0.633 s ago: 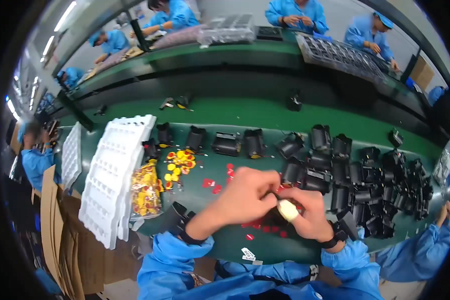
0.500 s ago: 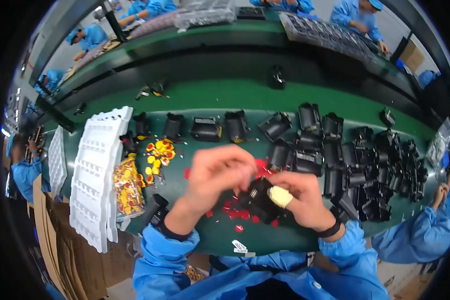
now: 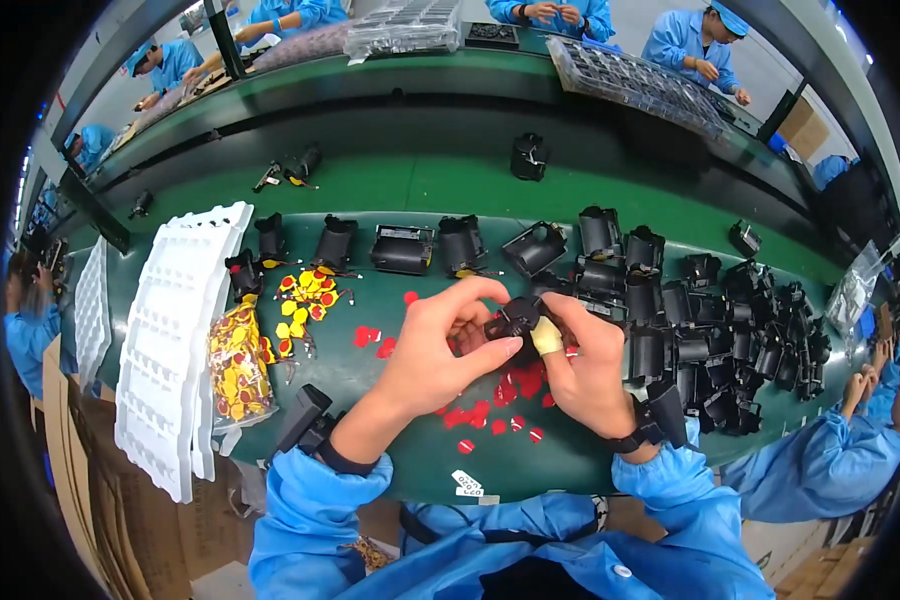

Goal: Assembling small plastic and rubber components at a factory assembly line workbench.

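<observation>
Both hands grip one black plastic housing (image 3: 518,318) above the middle of the green table. My left hand (image 3: 448,350) closes on its left side, thumb along the near edge. On the other side, my right hand (image 3: 592,365) holds it with thumb and fingers; a pale yellow finger cot (image 3: 546,337) covers the thumb. The fingers partly hide the housing. Small red discs (image 3: 518,383) lie scattered on the table beneath and in front of the hands, with a few red discs (image 3: 367,337) left of my left hand.
Many similar black housings (image 3: 690,340) crowd the right side; a row of them (image 3: 402,250) runs behind my hands. At left are yellow round parts with wires (image 3: 307,297), a clear bag of them (image 3: 238,370) and white trays (image 3: 175,340). Co-workers in blue sit across and at right.
The housing has been raised away from me and turned. My left hand, earlier pinching above it, now grips its left side. My view has shifted slightly.
</observation>
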A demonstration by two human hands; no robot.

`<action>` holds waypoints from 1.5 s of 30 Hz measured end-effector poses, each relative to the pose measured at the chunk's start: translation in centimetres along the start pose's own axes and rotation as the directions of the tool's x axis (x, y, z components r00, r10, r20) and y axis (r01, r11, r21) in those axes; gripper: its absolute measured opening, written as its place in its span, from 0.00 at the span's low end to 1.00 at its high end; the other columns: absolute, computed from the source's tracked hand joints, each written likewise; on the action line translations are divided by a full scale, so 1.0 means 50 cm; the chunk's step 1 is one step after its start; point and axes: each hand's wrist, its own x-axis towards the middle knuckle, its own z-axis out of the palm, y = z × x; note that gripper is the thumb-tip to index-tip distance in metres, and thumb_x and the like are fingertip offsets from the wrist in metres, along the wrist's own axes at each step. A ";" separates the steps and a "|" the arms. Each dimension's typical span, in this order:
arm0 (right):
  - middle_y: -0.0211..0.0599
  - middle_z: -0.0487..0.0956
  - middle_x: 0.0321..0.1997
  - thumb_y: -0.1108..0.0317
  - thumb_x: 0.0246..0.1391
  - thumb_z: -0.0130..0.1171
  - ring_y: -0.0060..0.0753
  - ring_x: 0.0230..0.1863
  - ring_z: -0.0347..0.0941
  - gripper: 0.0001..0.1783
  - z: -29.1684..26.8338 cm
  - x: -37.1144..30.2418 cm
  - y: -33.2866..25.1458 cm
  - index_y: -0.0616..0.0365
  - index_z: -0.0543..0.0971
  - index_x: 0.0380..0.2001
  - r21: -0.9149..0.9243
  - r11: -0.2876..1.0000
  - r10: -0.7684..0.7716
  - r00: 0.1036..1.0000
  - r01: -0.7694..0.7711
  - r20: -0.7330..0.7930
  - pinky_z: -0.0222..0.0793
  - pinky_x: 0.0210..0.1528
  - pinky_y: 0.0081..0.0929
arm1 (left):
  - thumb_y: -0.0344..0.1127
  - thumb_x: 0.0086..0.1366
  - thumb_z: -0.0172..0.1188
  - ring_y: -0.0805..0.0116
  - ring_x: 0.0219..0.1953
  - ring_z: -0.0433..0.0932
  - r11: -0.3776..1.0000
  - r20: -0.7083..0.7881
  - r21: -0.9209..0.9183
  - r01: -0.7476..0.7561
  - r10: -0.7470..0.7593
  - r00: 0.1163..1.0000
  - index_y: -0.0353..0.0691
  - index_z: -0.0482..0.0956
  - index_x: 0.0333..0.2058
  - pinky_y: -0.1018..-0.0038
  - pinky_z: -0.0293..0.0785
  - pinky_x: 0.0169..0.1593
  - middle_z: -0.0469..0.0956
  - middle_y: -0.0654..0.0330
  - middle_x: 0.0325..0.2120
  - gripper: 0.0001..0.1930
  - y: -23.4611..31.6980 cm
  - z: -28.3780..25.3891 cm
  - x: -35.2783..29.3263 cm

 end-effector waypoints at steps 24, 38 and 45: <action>0.51 0.76 0.43 0.84 0.33 0.59 0.60 0.57 0.68 0.26 -0.010 0.016 0.063 0.67 0.75 0.44 -0.334 0.867 -0.286 0.919 0.369 0.272 0.65 0.63 0.49 | 0.30 0.48 0.64 0.45 0.37 0.75 0.176 -0.050 0.984 0.024 0.146 0.988 0.35 0.70 0.42 0.56 0.72 0.39 0.74 0.48 0.32 0.21 -0.015 -0.146 -0.060; 0.48 0.76 0.41 0.81 0.27 0.60 0.59 0.58 0.71 0.25 -0.015 0.005 0.056 0.68 0.77 0.38 -0.302 0.839 -0.464 0.885 0.452 0.034 0.71 0.57 0.51 | 0.30 0.55 0.64 0.54 0.26 0.76 0.231 0.069 0.954 -0.188 0.443 0.894 0.37 0.75 0.30 0.65 0.71 0.29 0.74 0.54 0.22 0.07 0.055 -0.077 0.043; 0.48 0.77 0.35 0.80 0.27 0.60 0.56 0.51 0.76 0.23 -0.020 -0.008 0.030 0.69 0.77 0.36 -0.203 0.855 -0.502 0.860 0.477 -0.090 0.75 0.53 0.47 | 0.26 0.53 0.57 0.50 0.35 0.81 0.252 -0.060 0.967 0.017 0.165 0.985 0.37 0.78 0.38 0.61 0.75 0.38 0.81 0.48 0.32 0.12 0.057 -0.084 0.306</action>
